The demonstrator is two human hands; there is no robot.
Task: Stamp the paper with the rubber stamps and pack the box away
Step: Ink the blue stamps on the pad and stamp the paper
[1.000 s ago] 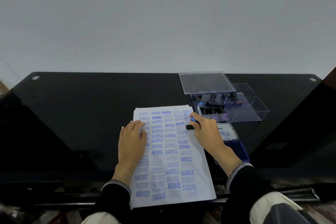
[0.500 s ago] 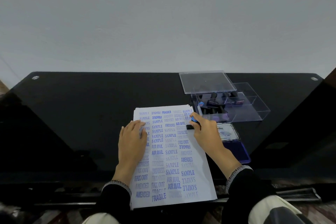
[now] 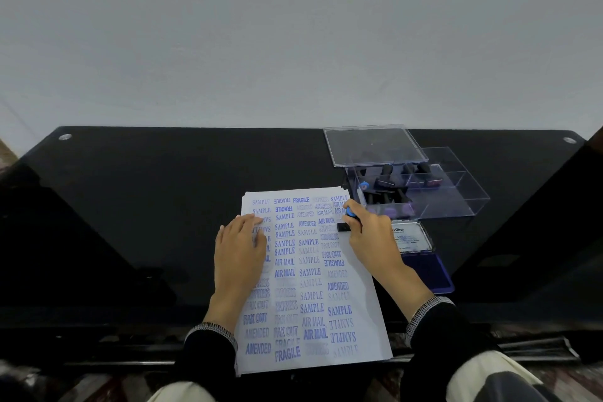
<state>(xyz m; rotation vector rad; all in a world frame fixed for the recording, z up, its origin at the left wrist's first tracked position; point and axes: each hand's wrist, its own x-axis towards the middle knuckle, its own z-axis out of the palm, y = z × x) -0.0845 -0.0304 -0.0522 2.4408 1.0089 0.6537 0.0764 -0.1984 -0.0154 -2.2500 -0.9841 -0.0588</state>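
Observation:
A white sheet of paper (image 3: 313, 303) covered in blue stamped words lies on the black glass table (image 3: 146, 206). My left hand (image 3: 239, 251) rests flat on the sheet's left side, fingers straight. My right hand (image 3: 372, 235) grips a rubber stamp (image 3: 346, 222) with a blue top and black base, set down on the paper's upper right edge. Right of the paper stands a clear plastic box (image 3: 453, 196) with several black stamps (image 3: 386, 179) inside. An open ink pad (image 3: 427, 268) with a purple pad lies below the box.
The box's clear lid (image 3: 372, 143) leans over the box's back left corner. A plain white wall rises behind the table. The table's near edge runs just under the paper's lower end, above my lap.
Almost nothing has moved. Both hands stay where they were, with the stamp still down at the same spot on the paper's right edge.

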